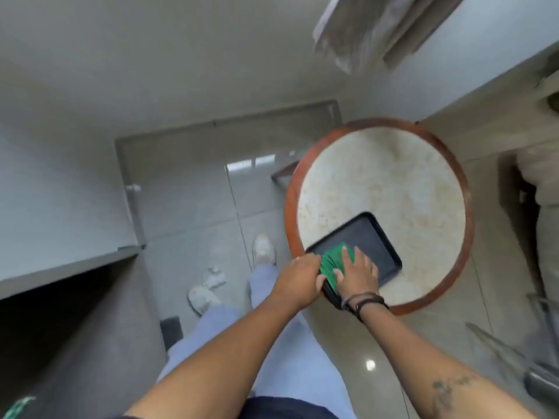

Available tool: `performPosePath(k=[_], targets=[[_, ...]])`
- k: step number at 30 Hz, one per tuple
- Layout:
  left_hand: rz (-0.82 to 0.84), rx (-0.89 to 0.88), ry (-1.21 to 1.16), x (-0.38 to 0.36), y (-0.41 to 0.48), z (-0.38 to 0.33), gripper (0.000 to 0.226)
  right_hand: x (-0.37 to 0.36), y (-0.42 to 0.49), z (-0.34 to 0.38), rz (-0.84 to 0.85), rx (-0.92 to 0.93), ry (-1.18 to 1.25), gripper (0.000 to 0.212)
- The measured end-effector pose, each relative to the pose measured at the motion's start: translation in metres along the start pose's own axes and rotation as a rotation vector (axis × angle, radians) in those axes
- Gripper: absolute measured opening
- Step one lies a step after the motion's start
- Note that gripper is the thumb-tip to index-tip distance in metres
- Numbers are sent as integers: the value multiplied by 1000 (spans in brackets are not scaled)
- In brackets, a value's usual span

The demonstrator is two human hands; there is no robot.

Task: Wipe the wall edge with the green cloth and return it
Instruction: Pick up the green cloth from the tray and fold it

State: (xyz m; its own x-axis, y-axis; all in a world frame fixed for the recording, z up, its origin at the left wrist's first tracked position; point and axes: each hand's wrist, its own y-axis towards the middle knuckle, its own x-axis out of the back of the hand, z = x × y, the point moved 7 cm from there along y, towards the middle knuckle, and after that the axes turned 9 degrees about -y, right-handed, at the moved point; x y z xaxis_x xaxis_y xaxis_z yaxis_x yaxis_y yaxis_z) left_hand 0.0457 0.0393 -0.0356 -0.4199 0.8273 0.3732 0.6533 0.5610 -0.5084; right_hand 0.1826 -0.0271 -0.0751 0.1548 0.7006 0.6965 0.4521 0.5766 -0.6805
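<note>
Green cloth (332, 261) lying at near corner of black tray (372, 240), pinned under right hand (357, 270) with fingers spread flat; left hand (302, 276) curled around tray's near edge. Beyond: round speckled table (393, 182) with reddish rim, glossy grey floor tiles (187, 189), pale wall (151, 55).

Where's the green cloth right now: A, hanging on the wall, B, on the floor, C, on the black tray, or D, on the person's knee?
C: the cloth lies on the tray on the round table, under the right hand, with the left hand gripping its edge.
</note>
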Motion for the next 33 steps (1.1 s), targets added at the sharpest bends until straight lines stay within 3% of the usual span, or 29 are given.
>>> performPosePath(k=[3,7,12,15,18,22,25,28,29,33], targets=[[6,68,-92,-28,24,7,16,-9,27,-9,-23,-44,75,61],[23,173,-196,-61,38,19,24,-27,46,-29,67,-175,195,68],[80,229,-222,-79,55,33,29,-40,70,-38,109,-207,188,60],[134,287,-227,-83,57,42,41,-42,79,-42,139,-280,252,46],[147,287,-236,-76,54,45,33,-38,77,-34,169,-225,326,32],[41,337,-340,-38,41,46,38,-11,58,-7,178,-97,665,41],[-160,424,-482,14,33,52,35,31,36,26,233,-41,1062,41],[-343,532,-729,78,22,58,54,83,18,68,295,27,1380,35],[-367,549,-822,100,18,60,57,102,16,83,297,52,1456,34],[-262,528,-1106,171,-4,54,32,168,11,141,379,167,1700,33]])
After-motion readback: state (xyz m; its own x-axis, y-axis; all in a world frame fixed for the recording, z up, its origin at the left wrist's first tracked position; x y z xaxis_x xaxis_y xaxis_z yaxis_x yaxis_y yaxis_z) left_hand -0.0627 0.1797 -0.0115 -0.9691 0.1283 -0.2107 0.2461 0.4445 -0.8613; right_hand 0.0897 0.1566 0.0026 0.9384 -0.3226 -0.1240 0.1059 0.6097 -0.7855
